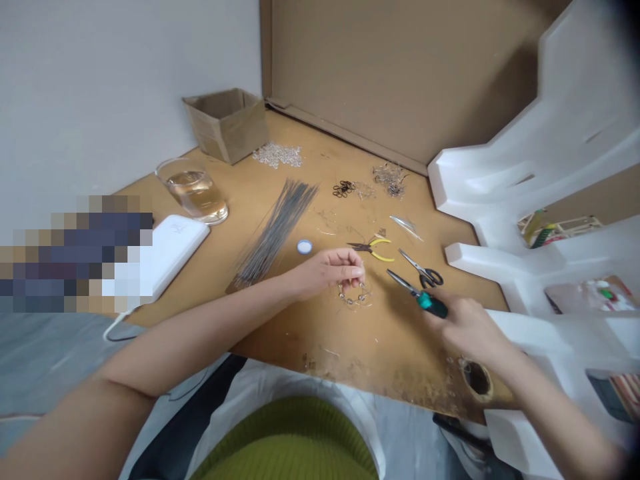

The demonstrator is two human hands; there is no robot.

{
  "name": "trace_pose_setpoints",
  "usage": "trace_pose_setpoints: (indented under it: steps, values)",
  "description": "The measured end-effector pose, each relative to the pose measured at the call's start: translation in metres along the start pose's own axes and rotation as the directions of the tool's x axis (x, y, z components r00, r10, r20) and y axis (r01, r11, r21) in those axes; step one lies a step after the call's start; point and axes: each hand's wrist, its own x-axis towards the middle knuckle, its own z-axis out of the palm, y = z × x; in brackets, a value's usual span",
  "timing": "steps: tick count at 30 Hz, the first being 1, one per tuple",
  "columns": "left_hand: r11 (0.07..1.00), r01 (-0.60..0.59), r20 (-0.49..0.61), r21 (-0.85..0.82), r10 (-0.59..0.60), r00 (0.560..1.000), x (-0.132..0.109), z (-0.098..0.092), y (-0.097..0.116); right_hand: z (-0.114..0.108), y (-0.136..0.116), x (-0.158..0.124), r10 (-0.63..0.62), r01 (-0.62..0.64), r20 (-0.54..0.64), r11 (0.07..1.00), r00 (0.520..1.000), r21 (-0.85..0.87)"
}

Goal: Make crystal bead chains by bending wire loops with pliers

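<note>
Pinching the beaded wire loop between thumb and fingertips, near side of the yellow-handled pliers, the left hand has something probably light, springy, easily kinked, best held at a bead; right hand curls fingers round teal-handled pliers.

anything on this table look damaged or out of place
The table's near edge looks damaged: it is scuffed and darkened, mostly toward the right, close to a rough-rimmed hole. A thin scrap lies loose by that edge, away from the wire bundle. I see no spill around the glass.
</note>
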Motion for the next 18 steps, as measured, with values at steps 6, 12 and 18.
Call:
trace_pose_setpoints:
  steps: [6, 12, 18]
  values:
    - [0.985, 0.096, 0.160, -0.141, -0.073, 0.984, -0.002, -0.001, -0.002, 0.061, -0.003, 0.002, -0.082, -0.031, -0.298, 0.934, 0.951, -0.356]
    - [0.993, 0.108, 0.208, -0.053, -0.095, 0.974, -0.002, -0.001, -0.003, 0.090, 0.003, 0.013, -0.054, -0.081, -0.412, 0.950, 0.910, -0.302]
    - [0.992, 0.115, 0.221, 0.059, -0.125, 0.967, -0.003, -0.002, -0.002, 0.071, 0.000, 0.016, -0.042, 0.117, -0.449, 0.983, 0.892, 0.140]
